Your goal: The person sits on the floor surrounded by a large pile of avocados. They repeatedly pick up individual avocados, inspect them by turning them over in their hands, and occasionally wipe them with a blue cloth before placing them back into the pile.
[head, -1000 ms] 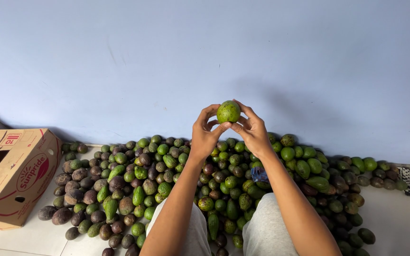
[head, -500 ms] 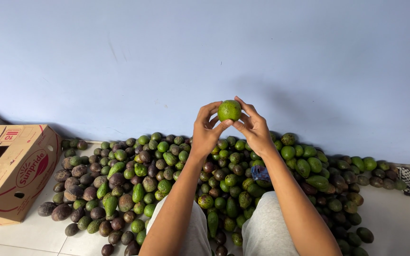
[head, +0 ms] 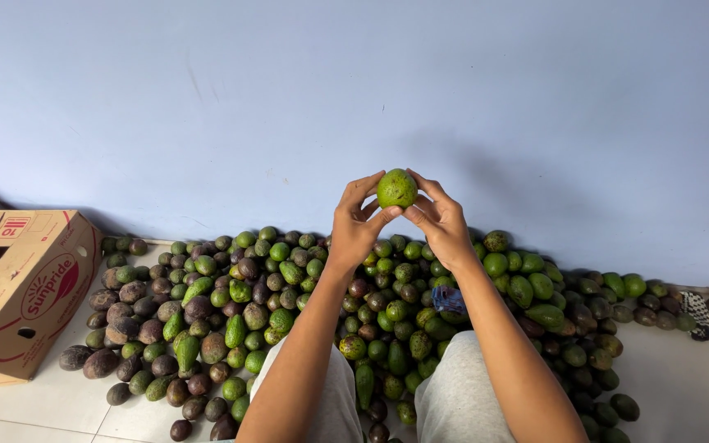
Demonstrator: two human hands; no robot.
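- The left hand (head: 354,226) and the right hand (head: 441,221) are raised together above the pile of avocados (head: 289,312), both grasping a single round green avocado (head: 396,188) by the fingertips.
- The held avocado sits between the two hands, well above the pile, seen against the pale blue wall (head: 354,98); its skin is green with small brown specks.
- Left thumb and fingers curl round the fruit's left side; right fingers press its right side and underside.
- Both bare forearms rise from the bottom edge, over the person's knees in light grey trousers (head: 461,394), which lie at the near edge of the pile.
- The pile spreads across the white tiled floor (head: 51,402) along the foot of the wall, mixing bright green fruit with dark purple-brown ones; the darker ones cluster mostly at the pile's left end.
- A small blue object (head: 450,299) lies among the fruit, just beside the right forearm.
- A brown cardboard box (head: 26,295) with red printing lies tipped on its side to the left of the pile.
- A patterned black-and-white object (head: 697,312) rests at the pile's far right end.
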